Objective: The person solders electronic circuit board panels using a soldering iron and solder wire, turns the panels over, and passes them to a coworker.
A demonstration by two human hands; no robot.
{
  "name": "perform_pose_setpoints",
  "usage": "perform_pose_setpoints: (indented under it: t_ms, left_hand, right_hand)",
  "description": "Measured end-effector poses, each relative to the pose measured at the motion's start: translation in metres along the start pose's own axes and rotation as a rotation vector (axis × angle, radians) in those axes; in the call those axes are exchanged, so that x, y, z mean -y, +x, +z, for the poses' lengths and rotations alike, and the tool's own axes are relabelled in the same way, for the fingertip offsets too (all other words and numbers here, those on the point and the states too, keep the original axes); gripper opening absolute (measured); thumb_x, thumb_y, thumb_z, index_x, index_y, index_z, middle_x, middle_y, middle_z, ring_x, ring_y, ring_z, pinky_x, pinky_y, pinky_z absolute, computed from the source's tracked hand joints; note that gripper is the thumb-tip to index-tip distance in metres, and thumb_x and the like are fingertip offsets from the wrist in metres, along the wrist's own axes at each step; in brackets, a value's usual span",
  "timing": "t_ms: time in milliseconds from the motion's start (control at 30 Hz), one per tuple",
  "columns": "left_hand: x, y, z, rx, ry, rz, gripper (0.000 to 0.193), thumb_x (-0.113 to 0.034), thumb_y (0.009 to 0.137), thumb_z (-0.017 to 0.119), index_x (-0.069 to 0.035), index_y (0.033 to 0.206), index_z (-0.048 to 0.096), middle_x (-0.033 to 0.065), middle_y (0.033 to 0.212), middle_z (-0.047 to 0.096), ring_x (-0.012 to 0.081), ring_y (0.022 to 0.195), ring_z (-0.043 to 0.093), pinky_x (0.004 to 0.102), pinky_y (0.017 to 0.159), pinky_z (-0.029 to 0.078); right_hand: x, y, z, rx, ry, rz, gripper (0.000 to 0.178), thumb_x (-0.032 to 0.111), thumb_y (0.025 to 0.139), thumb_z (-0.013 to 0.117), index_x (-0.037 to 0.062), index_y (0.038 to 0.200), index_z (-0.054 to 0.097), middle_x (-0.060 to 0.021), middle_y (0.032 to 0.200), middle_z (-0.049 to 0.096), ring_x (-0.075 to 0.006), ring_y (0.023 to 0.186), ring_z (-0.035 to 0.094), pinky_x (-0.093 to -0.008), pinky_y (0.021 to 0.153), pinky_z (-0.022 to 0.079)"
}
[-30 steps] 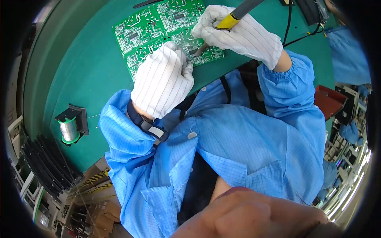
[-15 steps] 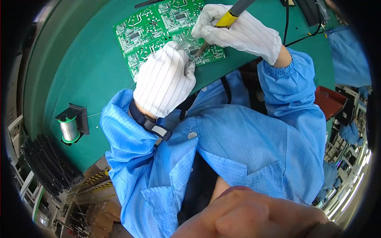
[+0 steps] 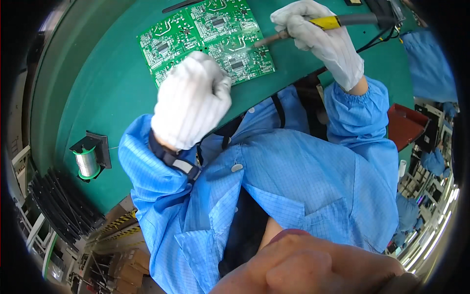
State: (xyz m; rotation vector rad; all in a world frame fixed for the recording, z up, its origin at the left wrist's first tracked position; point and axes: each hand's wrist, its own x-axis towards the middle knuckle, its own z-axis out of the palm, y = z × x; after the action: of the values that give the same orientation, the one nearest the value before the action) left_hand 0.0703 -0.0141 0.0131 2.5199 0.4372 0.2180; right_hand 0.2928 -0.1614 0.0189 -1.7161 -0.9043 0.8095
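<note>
A green panel of joined circuit boards [image 3: 237, 63] lies on the bench mat, full of small parts and white markings. My right hand [image 3: 329, 49], in a white striped glove, is closed round the yellow grip of a soldering iron [image 3: 325, 22]. The iron's tip end points left, at the panel's right side; whether it touches cannot be told. My left hand [image 3: 193, 100], gloved likewise, is curled closed over the panel's near left part. Its fingertips are hidden, and what they pinch cannot be made out. A dark band circles my left wrist.
A spool of solder wire [image 3: 87, 163] sits in a black holder at the left, its thin wire leading toward my left sleeve. A dark strip [image 3: 181, 6] lies beyond the panel. Black cables [image 3: 374, 44] and a red tray [image 3: 405, 126] are at the right. Curved black strips [image 3: 61, 208] hang lower left.
My right hand has moved right with the soldering iron, drawing it back from the panel's near part and tilting it flatter. My left hand has shifted slightly left and nearer. The panel moved slightly left.
</note>
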Motion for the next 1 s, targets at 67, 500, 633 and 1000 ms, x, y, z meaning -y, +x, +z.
perform_pose_setpoints:
  t_ms: [67,500,633,1000]
  left_hand:
    - [0.002,0.001,-0.016,-0.130,0.012,-0.078,0.016,-0.012,0.084,0.063,-0.001,0.077,0.070,0.0182,0.084,0.070,0.0370,0.078,0.070,0.0439,0.075,0.057]
    - [0.059,0.004,-0.026,-0.267,0.084,-0.311,0.034,-0.032,0.094,0.062,0.001,0.100,0.069,0.0191,0.135,0.061,0.0353,0.115,0.062,0.0401,0.098,0.048]
    - [0.059,0.007,-0.023,-0.318,-0.015,-0.329,0.034,-0.031,0.095,0.061,0.001,0.103,0.070,0.0178,0.133,0.063,0.0327,0.116,0.062,0.0399,0.099,0.048]
    - [0.016,0.016,0.002,-0.344,-0.020,0.223,0.012,-0.018,0.093,0.070,-0.010,0.101,0.072,0.0090,0.087,0.071,0.0272,0.078,0.068,0.0380,0.070,0.054]
  right_hand:
    - [-0.013,-0.007,-0.005,-0.015,0.101,0.028,0.020,0.019,0.100,0.060,0.0031,0.109,0.068,-0.0010,0.091,0.065,-0.0056,0.071,0.055,-0.0218,0.062,0.046]
    - [-0.027,-0.033,0.033,-0.100,0.339,-0.135,0.039,0.031,0.103,0.058,0.0023,0.130,0.064,-0.0049,0.091,0.065,-0.0125,0.086,0.062,-0.0292,0.083,0.055]
    - [-0.025,-0.035,0.032,-0.115,0.386,-0.110,0.038,0.030,0.104,0.056,0.0025,0.128,0.065,-0.0048,0.092,0.065,-0.0114,0.087,0.062,-0.0276,0.084,0.055]
    - [-0.048,-0.008,-0.074,-0.572,-0.336,-0.227,0.038,0.031,0.105,0.055,0.0030,0.129,0.065,-0.0040,0.106,0.069,-0.0088,0.088,0.057,-0.0249,0.079,0.048]
